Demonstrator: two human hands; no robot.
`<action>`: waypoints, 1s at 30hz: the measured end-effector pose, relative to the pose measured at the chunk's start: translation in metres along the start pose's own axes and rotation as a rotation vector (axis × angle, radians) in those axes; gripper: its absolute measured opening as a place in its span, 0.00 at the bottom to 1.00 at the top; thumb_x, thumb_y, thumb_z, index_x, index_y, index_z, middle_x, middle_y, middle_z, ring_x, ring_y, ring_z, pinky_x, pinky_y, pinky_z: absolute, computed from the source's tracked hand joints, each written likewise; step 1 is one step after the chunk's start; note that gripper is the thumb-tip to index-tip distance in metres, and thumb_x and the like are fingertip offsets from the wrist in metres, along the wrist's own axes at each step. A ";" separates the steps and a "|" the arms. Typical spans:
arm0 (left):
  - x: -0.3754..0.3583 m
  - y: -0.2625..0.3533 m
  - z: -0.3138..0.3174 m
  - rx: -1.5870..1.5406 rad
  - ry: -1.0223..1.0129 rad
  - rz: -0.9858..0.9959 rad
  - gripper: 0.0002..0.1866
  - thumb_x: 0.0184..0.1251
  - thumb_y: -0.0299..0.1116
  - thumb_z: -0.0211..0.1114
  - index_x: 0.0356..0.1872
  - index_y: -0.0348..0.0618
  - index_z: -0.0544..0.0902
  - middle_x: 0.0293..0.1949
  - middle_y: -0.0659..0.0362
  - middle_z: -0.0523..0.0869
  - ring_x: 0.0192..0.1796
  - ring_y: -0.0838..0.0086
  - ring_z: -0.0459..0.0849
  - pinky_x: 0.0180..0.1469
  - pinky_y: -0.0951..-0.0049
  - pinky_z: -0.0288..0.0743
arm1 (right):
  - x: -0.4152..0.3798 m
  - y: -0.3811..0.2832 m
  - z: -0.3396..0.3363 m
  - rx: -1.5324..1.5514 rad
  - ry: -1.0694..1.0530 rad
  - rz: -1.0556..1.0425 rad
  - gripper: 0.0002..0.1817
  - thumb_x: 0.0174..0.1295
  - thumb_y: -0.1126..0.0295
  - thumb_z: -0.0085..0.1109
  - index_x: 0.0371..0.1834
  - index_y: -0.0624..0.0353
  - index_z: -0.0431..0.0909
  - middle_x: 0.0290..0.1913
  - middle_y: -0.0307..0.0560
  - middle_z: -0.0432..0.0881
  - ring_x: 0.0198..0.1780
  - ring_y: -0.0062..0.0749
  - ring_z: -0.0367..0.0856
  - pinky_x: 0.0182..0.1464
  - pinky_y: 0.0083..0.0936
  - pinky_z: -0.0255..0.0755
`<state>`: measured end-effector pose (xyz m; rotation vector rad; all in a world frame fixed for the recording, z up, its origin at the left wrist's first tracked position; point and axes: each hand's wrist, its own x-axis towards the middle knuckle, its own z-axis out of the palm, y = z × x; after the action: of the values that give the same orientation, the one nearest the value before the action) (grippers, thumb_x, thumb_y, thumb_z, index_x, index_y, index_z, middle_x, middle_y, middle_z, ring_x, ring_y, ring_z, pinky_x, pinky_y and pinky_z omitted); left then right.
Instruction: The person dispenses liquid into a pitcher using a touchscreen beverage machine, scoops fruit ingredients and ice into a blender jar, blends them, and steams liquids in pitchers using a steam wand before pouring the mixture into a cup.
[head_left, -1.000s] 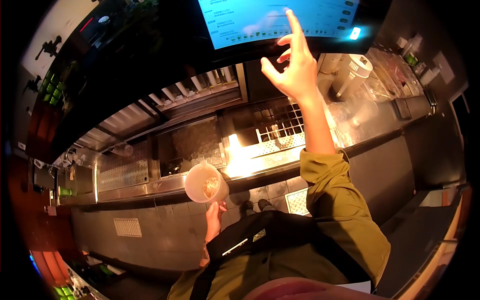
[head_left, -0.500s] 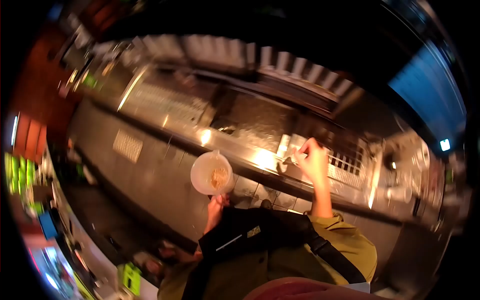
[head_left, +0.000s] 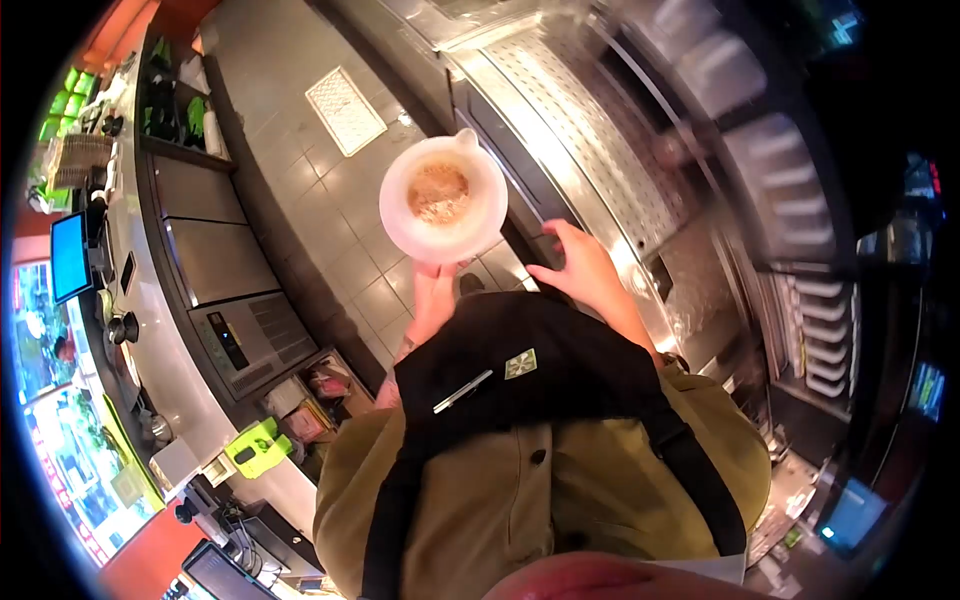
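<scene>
A white plastic jug [head_left: 400, 215] with a pouring spout stands out in front of my chest, over the tiled floor. Inside it lies a frothy light-brown liquid [head_left: 439, 192]. My left hand [head_left: 433, 300] grips the jug at its near side, where the handle is mostly hidden below the rim. To the right of the jug, my right hand [head_left: 585, 268] is raised with thumb and fingers apart and nothing in it. It is close to the front edge of the steel counter [head_left: 560, 165] and not touching the jug.
A perforated drain panel [head_left: 580, 130] covers part of the right-hand counter, with white containers [head_left: 825, 340] beyond. Steel under-counter doors [head_left: 215, 250] line the left side, below a counter with a blue screen [head_left: 70, 257] and a green holder [head_left: 257, 448]. A floor grate [head_left: 345, 110] lies ahead.
My view has turned toward the left, along the aisle. My right hand has left the counter and opened beside the jug. The jug is still in my left hand and appears closer to the camera.
</scene>
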<state>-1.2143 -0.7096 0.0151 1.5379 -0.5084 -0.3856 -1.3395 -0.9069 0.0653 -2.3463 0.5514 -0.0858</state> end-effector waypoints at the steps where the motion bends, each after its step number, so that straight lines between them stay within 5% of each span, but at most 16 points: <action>1: 0.030 0.000 -0.019 0.049 -0.028 0.022 0.10 0.69 0.30 0.54 0.32 0.34 0.80 0.31 0.60 0.80 0.37 0.74 0.77 0.42 0.74 0.69 | 0.033 -0.015 0.005 0.037 0.051 -0.060 0.32 0.44 0.58 0.71 0.52 0.56 0.70 0.44 0.53 0.79 0.43 0.43 0.80 0.44 0.33 0.74; 6: 0.170 0.009 -0.076 -0.032 -0.089 -0.104 0.11 0.70 0.31 0.52 0.37 0.34 0.79 0.32 0.60 0.80 0.37 0.76 0.76 0.43 0.75 0.69 | 0.209 -0.063 0.028 0.246 0.029 -0.209 0.37 0.42 0.61 0.73 0.57 0.56 0.68 0.52 0.50 0.76 0.53 0.42 0.76 0.54 0.33 0.71; 8: 0.223 -0.002 -0.098 -0.070 -0.100 -0.167 0.12 0.71 0.32 0.50 0.41 0.34 0.77 0.34 0.60 0.79 0.39 0.77 0.75 0.46 0.76 0.68 | 0.274 -0.079 0.035 0.684 -0.140 -0.111 0.35 0.48 0.68 0.71 0.60 0.56 0.65 0.56 0.48 0.72 0.52 0.33 0.75 0.52 0.28 0.72; 10: 0.280 -0.037 -0.120 0.016 -0.188 0.036 0.16 0.71 0.38 0.50 0.37 0.34 0.79 0.36 0.58 0.81 0.41 0.74 0.76 0.46 0.74 0.69 | 0.340 -0.077 0.051 1.242 -0.230 -0.031 0.35 0.51 0.73 0.68 0.62 0.56 0.62 0.59 0.47 0.70 0.52 0.30 0.74 0.51 0.27 0.73; 11: 0.312 -0.036 -0.124 0.045 -0.183 -0.023 0.17 0.71 0.39 0.49 0.35 0.34 0.79 0.38 0.56 0.81 0.42 0.72 0.76 0.48 0.73 0.69 | 0.372 -0.079 0.048 1.303 -0.273 0.046 0.38 0.52 0.79 0.65 0.66 0.55 0.57 0.64 0.47 0.64 0.54 0.31 0.72 0.53 0.28 0.73; 15: 0.433 -0.022 -0.132 0.067 -0.227 -0.286 0.19 0.74 0.42 0.46 0.35 0.36 0.78 0.48 0.53 0.78 0.51 0.69 0.75 0.58 0.69 0.64 | 0.498 -0.057 0.070 1.549 -0.408 0.024 0.38 0.60 0.67 0.58 0.71 0.57 0.49 0.70 0.50 0.55 0.59 0.44 0.70 0.61 0.41 0.68; 18: 0.536 -0.036 -0.150 -0.047 -0.278 -0.326 0.18 0.74 0.44 0.47 0.38 0.38 0.76 0.47 0.54 0.78 0.52 0.70 0.74 0.58 0.70 0.64 | 0.585 -0.077 0.037 1.411 -0.343 0.193 0.42 0.55 0.70 0.62 0.71 0.61 0.49 0.68 0.53 0.60 0.56 0.39 0.73 0.58 0.35 0.71; 20: 0.609 -0.047 -0.167 0.035 -0.393 -0.336 0.17 0.74 0.44 0.48 0.38 0.39 0.75 0.40 0.60 0.77 0.48 0.73 0.75 0.51 0.74 0.67 | 0.642 -0.077 0.023 0.975 -0.201 0.249 0.43 0.50 0.77 0.66 0.70 0.60 0.51 0.66 0.50 0.59 0.53 0.34 0.74 0.55 0.30 0.72; 23: 0.724 -0.055 -0.169 0.130 -0.553 -0.273 0.17 0.73 0.42 0.47 0.32 0.41 0.74 0.33 0.63 0.75 0.39 0.76 0.73 0.46 0.75 0.67 | 0.705 -0.090 -0.003 1.101 0.052 0.344 0.35 0.56 0.73 0.61 0.67 0.62 0.56 0.62 0.50 0.65 0.52 0.32 0.74 0.56 0.29 0.70; 24: 0.761 -0.050 -0.165 0.128 -0.624 -0.231 0.17 0.73 0.42 0.46 0.30 0.41 0.74 0.31 0.63 0.74 0.38 0.77 0.73 0.45 0.74 0.67 | 0.720 -0.085 0.001 0.952 0.292 0.244 0.35 0.54 0.72 0.63 0.65 0.62 0.57 0.46 0.53 0.78 0.48 0.29 0.77 0.48 0.23 0.74; 27: 0.874 -0.070 -0.150 0.176 -0.868 -0.075 0.21 0.72 0.44 0.46 0.21 0.42 0.72 0.25 0.64 0.72 0.32 0.78 0.69 0.39 0.77 0.64 | 0.739 -0.090 0.006 0.947 0.574 0.328 0.24 0.58 0.77 0.57 0.59 0.61 0.65 0.56 0.49 0.72 0.54 0.32 0.74 0.57 0.26 0.68; 28: 0.905 -0.073 -0.137 0.078 -0.862 -0.354 0.23 0.72 0.46 0.46 0.20 0.43 0.72 0.25 0.65 0.72 0.32 0.78 0.69 0.38 0.77 0.63 | 0.748 -0.090 0.008 0.942 0.676 0.316 0.23 0.58 0.78 0.56 0.58 0.61 0.66 0.56 0.48 0.72 0.54 0.31 0.73 0.57 0.26 0.68; 30: 0.968 -0.099 -0.115 0.078 -0.952 -0.370 0.25 0.72 0.50 0.47 0.21 0.43 0.74 0.27 0.63 0.74 0.34 0.77 0.72 0.45 0.74 0.69 | 0.750 -0.111 0.012 1.068 0.730 0.456 0.21 0.56 0.82 0.55 0.54 0.67 0.67 0.53 0.49 0.74 0.47 0.26 0.77 0.50 0.22 0.71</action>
<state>-0.3324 -1.1356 -0.0115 1.4551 -0.9714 -1.4262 -0.6164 -1.1356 0.0609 -1.0661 1.0423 -0.8199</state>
